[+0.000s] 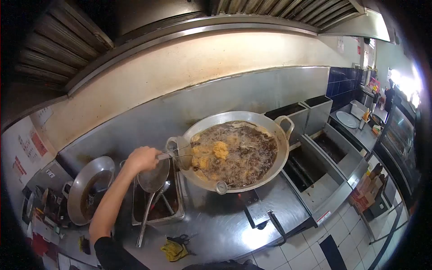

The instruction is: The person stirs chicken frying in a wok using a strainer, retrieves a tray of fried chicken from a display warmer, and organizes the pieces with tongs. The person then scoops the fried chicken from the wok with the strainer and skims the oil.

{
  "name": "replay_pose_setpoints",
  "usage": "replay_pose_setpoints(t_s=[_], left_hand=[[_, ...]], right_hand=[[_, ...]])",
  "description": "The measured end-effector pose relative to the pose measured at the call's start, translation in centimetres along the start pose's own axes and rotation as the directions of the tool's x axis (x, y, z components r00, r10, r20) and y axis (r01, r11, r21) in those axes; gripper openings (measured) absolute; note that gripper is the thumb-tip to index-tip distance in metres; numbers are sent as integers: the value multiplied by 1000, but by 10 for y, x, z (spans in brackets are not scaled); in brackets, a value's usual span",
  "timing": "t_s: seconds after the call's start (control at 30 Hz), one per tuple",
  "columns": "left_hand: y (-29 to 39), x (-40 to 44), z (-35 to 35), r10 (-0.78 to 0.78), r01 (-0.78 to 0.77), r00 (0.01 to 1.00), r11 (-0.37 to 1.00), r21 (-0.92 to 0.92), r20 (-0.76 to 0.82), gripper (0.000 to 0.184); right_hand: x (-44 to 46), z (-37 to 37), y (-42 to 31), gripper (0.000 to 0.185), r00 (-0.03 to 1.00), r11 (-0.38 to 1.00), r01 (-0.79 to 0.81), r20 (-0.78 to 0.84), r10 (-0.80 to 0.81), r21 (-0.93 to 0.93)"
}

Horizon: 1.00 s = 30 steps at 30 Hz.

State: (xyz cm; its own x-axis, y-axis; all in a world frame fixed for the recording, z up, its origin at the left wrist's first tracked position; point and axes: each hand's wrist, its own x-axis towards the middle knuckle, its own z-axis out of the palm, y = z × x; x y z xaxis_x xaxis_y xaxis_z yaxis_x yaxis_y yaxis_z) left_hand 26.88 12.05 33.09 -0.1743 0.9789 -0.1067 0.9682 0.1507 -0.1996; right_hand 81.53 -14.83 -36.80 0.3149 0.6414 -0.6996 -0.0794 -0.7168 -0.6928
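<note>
Counter [211, 220] of steel bears a wide wok [227, 118] of dark, bubbling oil [252, 155]. At the wok's left side the left hand [143, 159], fingers curled tight, grips a metal utensil [166, 155] whose wire end reaches over the oil. Golden pieces [220, 150] float in the oil left of centre. A small round dial [221, 187] sits at the near rim.

Golden food [220, 150], dark-brown oil [252, 168], silver-grey wok [229, 117], black sleeve [114, 255], pale-gridded navy tiles [341, 82]

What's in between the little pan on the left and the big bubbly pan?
In the head view: a metal tray with a ladle over it, plus the left hand.
</note>
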Motion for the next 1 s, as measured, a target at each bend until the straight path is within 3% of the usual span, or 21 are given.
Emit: replay_pose_setpoints(t_s=[0.17, 0.23, 0.33, 0.43, 0.57, 0.6, 0.63, 0.7, 0.8, 0.93, 1.0], left_hand=[[-21, 75, 59, 42, -42, 999, 996, -74, -10, 41], [-21, 101, 74, 97, -100, 995, 962, -254, -25, 41], [-8, 131, 93, 217, -209, 976, 927, -313, -10, 41], [12, 155, 118, 186, -172, 982, 885, -432, -9, 37], [30, 187, 151, 324, -350, 937, 859, -373, -133, 35], [41, 187, 146, 283, -262, 959, 849, -459, -25, 36], [60, 173, 132, 337, -325, 939, 808, -491, -68, 34], [83, 150, 116, 226, -133, 970, 801, -584, 89, 29], [63, 170, 146, 371, -305, 928, 815, -492, 39, 34], [61, 127, 109, 427, -358, 902, 821, -445, 62, 39], [58, 102, 89, 257, -117, 942, 854, -507, 216, 43]], right_hand=[[-1, 0, -7, 26, 1000, 1000, -13, 8, 13, -16], [-4, -1, -7, 27, 1000, 1000, -22, 4, 22, -16], [-8, -5, -3, 27, 999, 999, -34, -16, 34, -3], [-17, -7, 3, 28, 998, 999, -51, -41, 52, 11], [-40, -15, 24, 29, 983, 991, -115, -133, 124, 73], [-46, -14, 29, 29, 974, 985, -146, -160, 159, 87], [-52, -13, 32, 29, 963, 978, -184, -182, 200, 100], [-65, -10, 34, 30, 936, 959, -263, -211, 280, 108], [-77, -11, 24, 31, 901, 928, -352, -223, 371, 120], [-82, -10, 10, 26, 915, 943, -325, -231, 332, 67], [-85, -11, 4, 22, 934, 959, -283, -228, 275, -4]])
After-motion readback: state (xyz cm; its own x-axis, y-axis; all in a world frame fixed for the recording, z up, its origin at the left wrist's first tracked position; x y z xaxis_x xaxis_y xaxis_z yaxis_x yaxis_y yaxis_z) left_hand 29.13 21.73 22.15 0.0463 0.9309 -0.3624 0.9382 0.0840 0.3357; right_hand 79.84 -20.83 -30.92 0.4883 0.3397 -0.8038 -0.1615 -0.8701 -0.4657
